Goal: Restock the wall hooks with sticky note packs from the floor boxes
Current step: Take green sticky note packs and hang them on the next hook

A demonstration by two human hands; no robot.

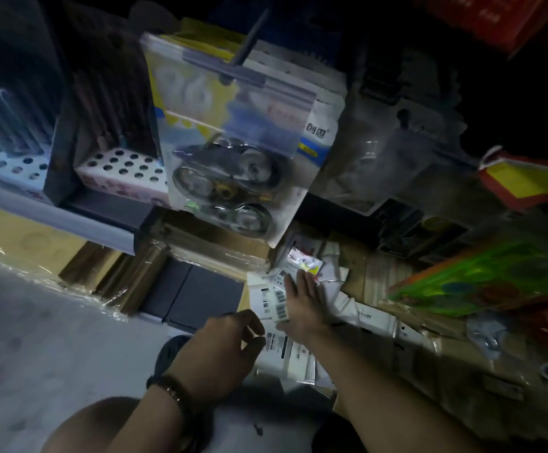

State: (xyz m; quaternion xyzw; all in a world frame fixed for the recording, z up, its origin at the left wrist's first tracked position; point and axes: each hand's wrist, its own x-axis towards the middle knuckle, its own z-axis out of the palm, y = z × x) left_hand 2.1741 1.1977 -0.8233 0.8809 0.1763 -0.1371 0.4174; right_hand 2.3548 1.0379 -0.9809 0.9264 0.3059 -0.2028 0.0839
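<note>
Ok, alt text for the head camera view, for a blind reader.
A person's right hand lies flat on white barcode-labelled packs in a cardboard floor box; the left hand curls beside them. A clear plastic bag of round items hangs above.

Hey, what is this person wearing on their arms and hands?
Both forearms are bare, with no sleeves or gloves. The left hand has a dark bracelet with a small coppery accent at its wrist. The right hand shows nothing worn.
</note>
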